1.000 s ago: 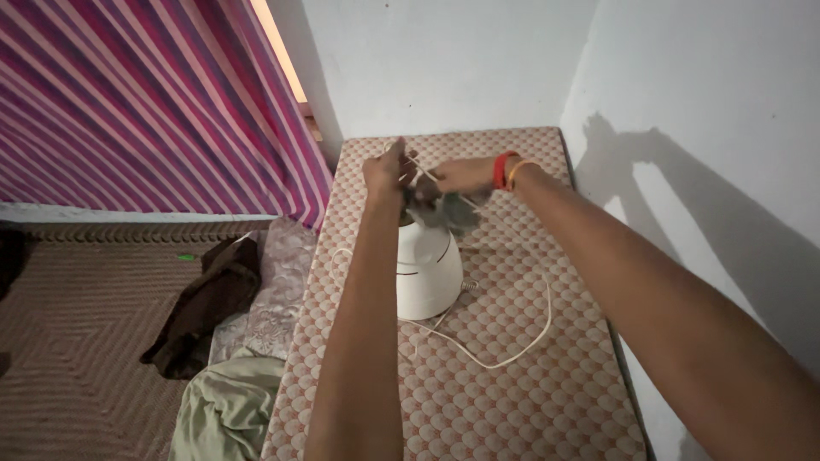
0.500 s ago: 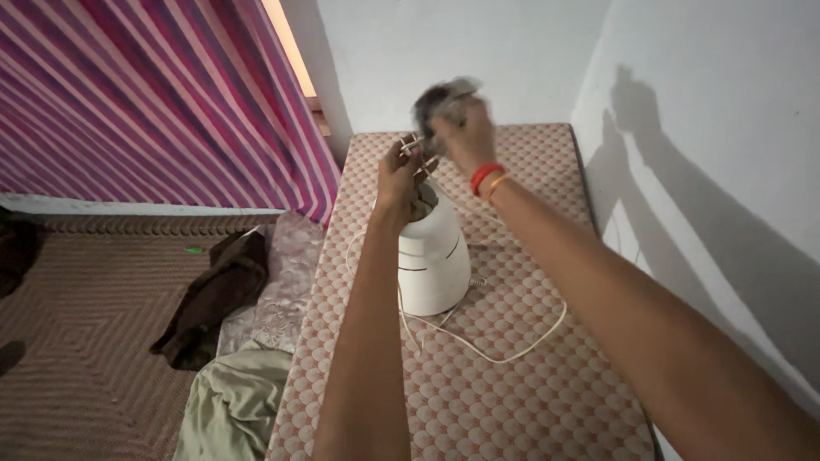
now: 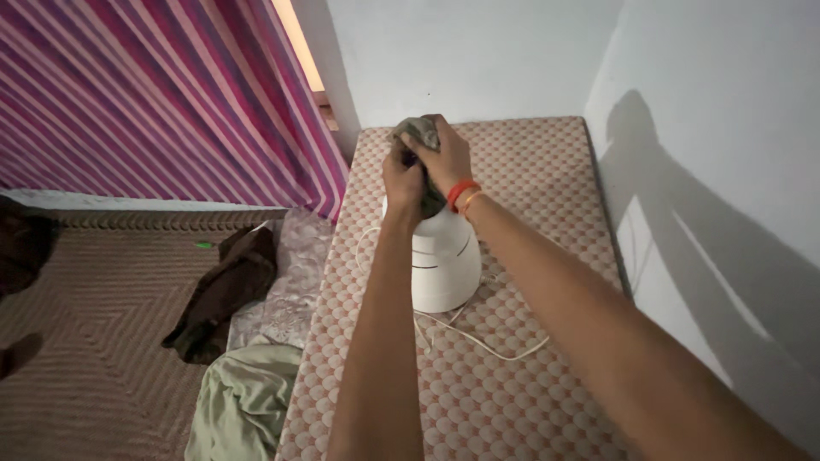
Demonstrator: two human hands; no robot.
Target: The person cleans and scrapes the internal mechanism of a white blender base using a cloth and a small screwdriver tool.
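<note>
Against white walls at the frame's centre, both hands, left hand (image 3: 401, 179) and right hand (image 3: 442, 158), have fingers clamped on a grey cloth (image 3: 420, 131) atop the white appliance base (image 3: 442, 260) on the patterned mattress (image 3: 512, 376), apparently wiping.

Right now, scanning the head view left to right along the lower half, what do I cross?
Brown patterned floor mat → dark brown garment → pale green cloth → left hand → white appliance base → white wall.

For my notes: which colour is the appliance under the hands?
White, with a thin dark line; the appliance shows best in the head view.
</note>
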